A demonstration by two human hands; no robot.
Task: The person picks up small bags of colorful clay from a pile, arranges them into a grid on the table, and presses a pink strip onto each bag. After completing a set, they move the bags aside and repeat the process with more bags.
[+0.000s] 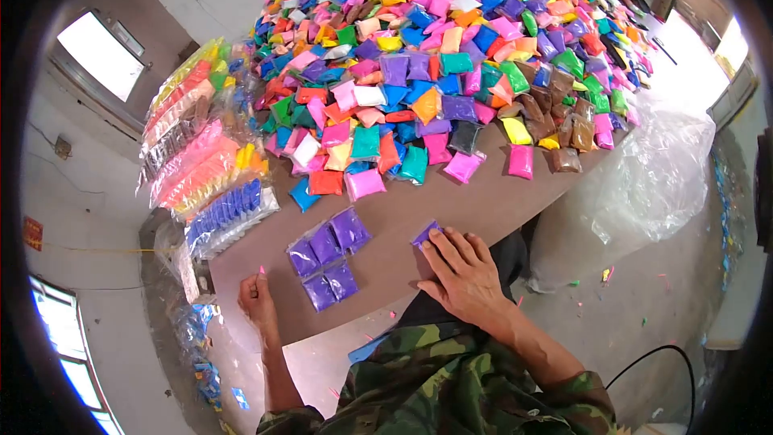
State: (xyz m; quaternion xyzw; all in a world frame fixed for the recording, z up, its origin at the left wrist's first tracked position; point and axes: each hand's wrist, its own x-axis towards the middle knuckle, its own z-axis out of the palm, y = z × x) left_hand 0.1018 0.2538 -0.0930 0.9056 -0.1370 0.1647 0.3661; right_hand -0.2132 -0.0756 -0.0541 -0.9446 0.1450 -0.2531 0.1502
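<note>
My left hand (257,303) is closed at the table's left front edge, with a small pink scrap (262,271) at its pinched fingertips. To the right of it lie several purple packets (325,243) in clear film, set in two short rows. My right hand (460,276) rests with fingers stretched out, its fingertips on a single purple packet (424,233). The fingers partly cover that packet. A bare stretch of brown tabletop (394,254) separates it from the grouped packets.
A large heap of small coloured packets (435,64) covers the table's far side. Stacked strips of bagged packets (209,161) stand at the left edge. A big clear plastic bag (628,193) is beside the table on the right. Scraps litter the floor.
</note>
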